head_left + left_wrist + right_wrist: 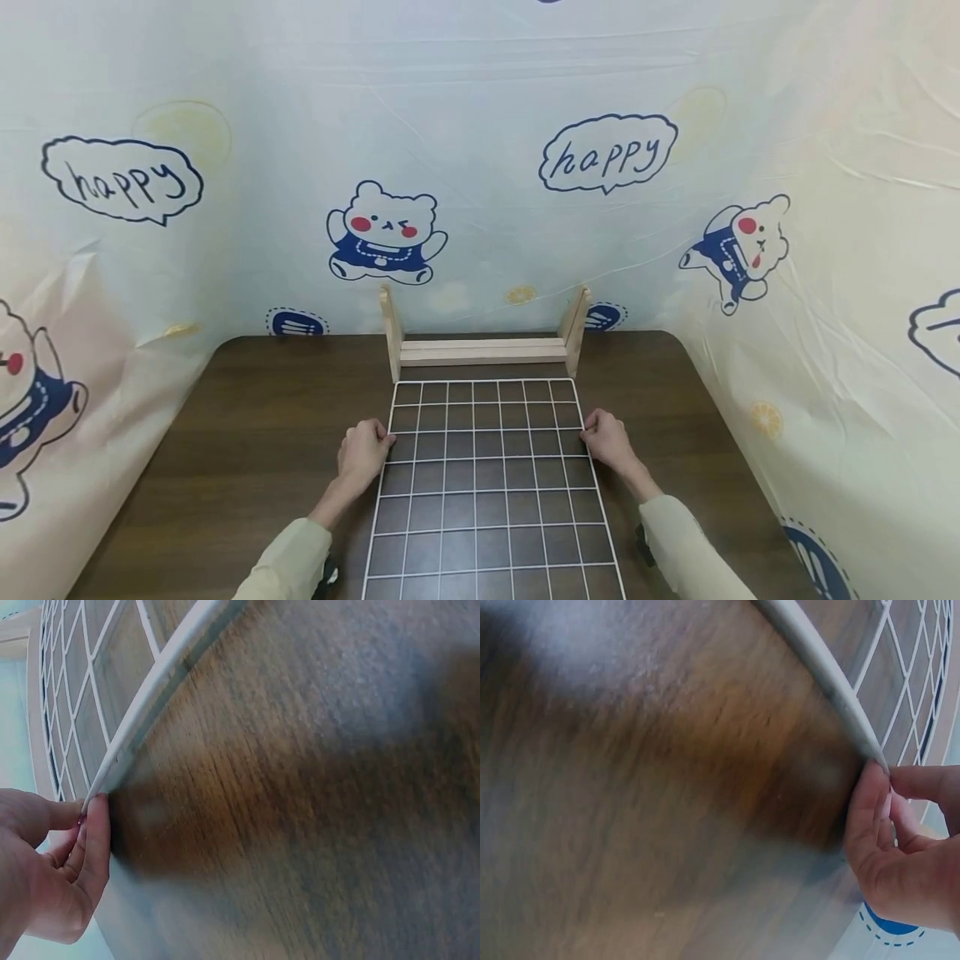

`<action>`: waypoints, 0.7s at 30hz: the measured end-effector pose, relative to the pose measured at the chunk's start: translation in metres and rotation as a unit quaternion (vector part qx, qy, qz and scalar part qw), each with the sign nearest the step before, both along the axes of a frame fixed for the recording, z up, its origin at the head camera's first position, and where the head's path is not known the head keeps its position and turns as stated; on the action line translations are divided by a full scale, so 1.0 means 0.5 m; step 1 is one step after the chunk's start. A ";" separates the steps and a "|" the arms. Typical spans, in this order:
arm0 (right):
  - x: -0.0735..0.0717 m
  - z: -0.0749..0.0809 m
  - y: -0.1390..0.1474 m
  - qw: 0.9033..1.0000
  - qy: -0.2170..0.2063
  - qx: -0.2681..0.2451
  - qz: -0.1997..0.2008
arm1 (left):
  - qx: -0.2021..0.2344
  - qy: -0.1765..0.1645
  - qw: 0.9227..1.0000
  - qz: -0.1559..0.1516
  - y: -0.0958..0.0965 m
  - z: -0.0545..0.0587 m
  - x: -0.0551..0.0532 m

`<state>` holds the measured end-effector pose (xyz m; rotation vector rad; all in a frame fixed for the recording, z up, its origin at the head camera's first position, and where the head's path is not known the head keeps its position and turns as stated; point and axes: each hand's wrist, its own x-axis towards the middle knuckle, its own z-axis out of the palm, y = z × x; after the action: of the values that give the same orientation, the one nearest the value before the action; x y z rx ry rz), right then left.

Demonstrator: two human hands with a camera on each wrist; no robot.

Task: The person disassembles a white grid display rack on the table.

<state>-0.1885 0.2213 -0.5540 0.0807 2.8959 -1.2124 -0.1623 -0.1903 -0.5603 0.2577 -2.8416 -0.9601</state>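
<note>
A white wire grid panel (474,458) lies low over the brown table, its near end running out of the head view. On its left side rod my left hand (363,454) pinches the wire between thumb and fingers; the left wrist view shows this hand (64,859) gripping the rim (142,697). Opposite it, my right hand (609,442) pinches the right side rod, and the right wrist view shows thumb and fingertips (874,776) meeting at that rod (832,679). Just beyond the panel's far edge stands a pale wooden frame (483,352) with two upright side pieces.
The dark wooden table (255,433) has rounded far corners and extends to both sides of the panel. A pale curtain (480,75) printed with bears and the word "happy" hangs behind the table and along both sides.
</note>
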 end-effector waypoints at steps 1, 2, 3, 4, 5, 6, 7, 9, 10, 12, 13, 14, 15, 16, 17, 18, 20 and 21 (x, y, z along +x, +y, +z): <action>0.000 0.000 -0.001 1.000 0.001 0.008 -0.002 | -0.003 0.000 1.000 0.000 0.000 -0.002 0.000; -0.001 0.001 -0.002 1.000 -0.001 0.015 -0.004 | -0.006 0.001 1.000 -0.001 0.000 -0.003 0.000; -0.002 0.001 -0.003 1.000 -0.003 0.022 -0.005 | -0.007 0.000 1.000 0.000 -0.001 -0.004 0.000; -0.003 0.000 -0.004 1.000 -0.007 0.026 -0.007 | -0.009 0.000 1.000 0.001 -0.001 -0.005 0.001; -0.005 0.000 -0.005 0.999 -0.014 0.028 -0.008 | -0.010 0.000 1.000 0.002 -0.002 -0.006 0.002; -0.007 -0.001 -0.005 0.999 -0.021 0.030 -0.011 | -0.012 0.000 1.000 0.002 -0.003 -0.007 0.003; -0.009 -0.003 -0.006 0.999 -0.028 0.031 -0.013 | -0.014 0.000 1.000 0.002 -0.003 -0.006 0.004; -0.012 -0.005 -0.005 0.999 -0.036 0.027 -0.013 | -0.014 0.002 1.000 0.001 -0.003 -0.007 0.006; -0.013 -0.006 -0.005 0.999 -0.041 0.024 -0.014 | -0.015 0.004 1.000 0.000 -0.003 -0.006 0.006; -0.014 -0.006 -0.004 0.999 -0.047 0.016 -0.013 | -0.016 0.010 1.000 -0.002 -0.001 -0.005 0.006; -0.014 -0.006 -0.003 0.999 -0.046 0.012 -0.012 | -0.016 0.014 1.000 -0.002 0.000 -0.004 0.006; -0.014 -0.006 -0.002 0.999 -0.048 0.007 -0.012 | -0.014 0.018 1.000 -0.003 0.002 -0.003 0.006; -0.013 -0.005 -0.001 0.999 -0.051 0.000 -0.015 | -0.013 0.021 1.000 -0.003 0.003 -0.002 0.006; -0.013 -0.004 -0.001 0.998 -0.054 -0.005 -0.016 | -0.012 0.022 1.000 -0.003 0.004 -0.002 0.006; -0.013 -0.003 0.000 0.998 -0.056 -0.012 -0.018 | -0.011 0.025 1.000 -0.003 0.005 -0.002 0.006; -0.013 -0.002 0.000 0.998 -0.057 -0.018 -0.017 | -0.010 0.025 1.000 -0.002 0.005 -0.002 0.006; -0.012 0.000 0.000 0.997 -0.064 -0.031 -0.022 | -0.007 0.024 1.000 -0.001 0.005 -0.002 0.007; -0.012 0.001 -0.001 0.997 -0.067 -0.035 -0.022 | -0.008 0.023 1.000 0.000 0.004 -0.004 0.007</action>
<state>-0.1947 0.2210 -0.5536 0.2179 2.7490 -1.2608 -0.1589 -0.1881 -0.5621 0.2302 -2.8072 -0.9315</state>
